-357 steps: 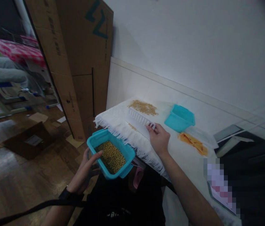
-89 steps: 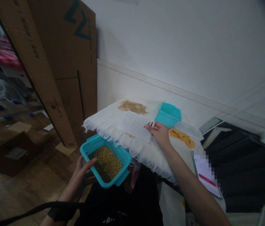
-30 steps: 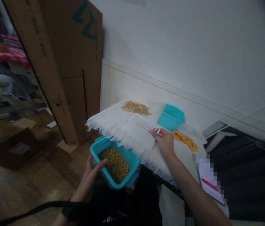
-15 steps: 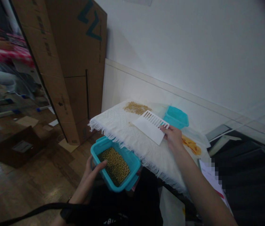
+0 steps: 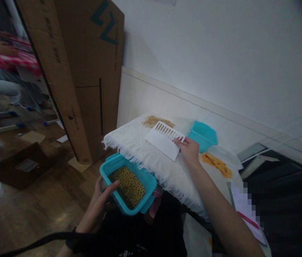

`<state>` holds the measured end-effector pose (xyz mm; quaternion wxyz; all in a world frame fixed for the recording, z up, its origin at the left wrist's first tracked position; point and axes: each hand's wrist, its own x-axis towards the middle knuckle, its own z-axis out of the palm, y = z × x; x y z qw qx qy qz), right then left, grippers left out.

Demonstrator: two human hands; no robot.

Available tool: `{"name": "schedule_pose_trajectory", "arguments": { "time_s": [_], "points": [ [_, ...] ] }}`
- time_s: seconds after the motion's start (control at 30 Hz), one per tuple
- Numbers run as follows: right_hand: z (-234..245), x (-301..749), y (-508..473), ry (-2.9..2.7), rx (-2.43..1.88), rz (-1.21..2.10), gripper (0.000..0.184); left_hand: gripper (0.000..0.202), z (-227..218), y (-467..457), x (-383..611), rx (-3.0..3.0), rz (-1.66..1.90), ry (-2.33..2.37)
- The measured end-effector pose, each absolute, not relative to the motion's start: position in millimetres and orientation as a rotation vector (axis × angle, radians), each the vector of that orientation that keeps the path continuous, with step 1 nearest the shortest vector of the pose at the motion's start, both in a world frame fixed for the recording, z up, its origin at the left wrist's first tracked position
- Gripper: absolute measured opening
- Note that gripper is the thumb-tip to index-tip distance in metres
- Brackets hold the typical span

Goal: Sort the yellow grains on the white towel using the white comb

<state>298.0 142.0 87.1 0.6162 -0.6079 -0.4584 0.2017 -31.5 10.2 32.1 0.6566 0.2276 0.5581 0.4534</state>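
Note:
My left hand [image 5: 100,197] grips a teal plastic container [image 5: 148,191] by its near-left side, the thumb over the rim. Inside lies a layer of yellowish-green beans [image 5: 130,187]. The container is just below the fringed front edge of a white cloth [image 5: 124,137] on the table. Between the fingers and thumb of my right hand [image 5: 191,150] is a flat white scraper [image 5: 161,145] with a row of slots, low over the cloth. Behind it, a patch of pale beans or grains [image 5: 153,120] is spread out, its near edge partly hidden by the scraper.
A second teal container [image 5: 206,137] stands right of the scraper, near a clear plastic lid [image 5: 228,157] and an orange cloth [image 5: 216,166]. A tall cardboard box [image 5: 86,64] rises at left. A clipboard [image 5: 247,214] lies at right. Another person's hand [image 5: 3,49] shows far left.
My right hand and the scraper have moved left and slightly away over the cloth, toward the spread beans. The held container has shifted slightly left.

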Motion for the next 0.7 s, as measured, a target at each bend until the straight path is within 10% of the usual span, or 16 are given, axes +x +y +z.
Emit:
{"name": "schedule_pose_trajectory", "arguments": {
  "time_s": [0.7],
  "points": [
    [94,278,121,-1.132,-1.392,0.584,0.050,0.089,35,9,-31,0.517,1.018,1.255]
  ]
}}
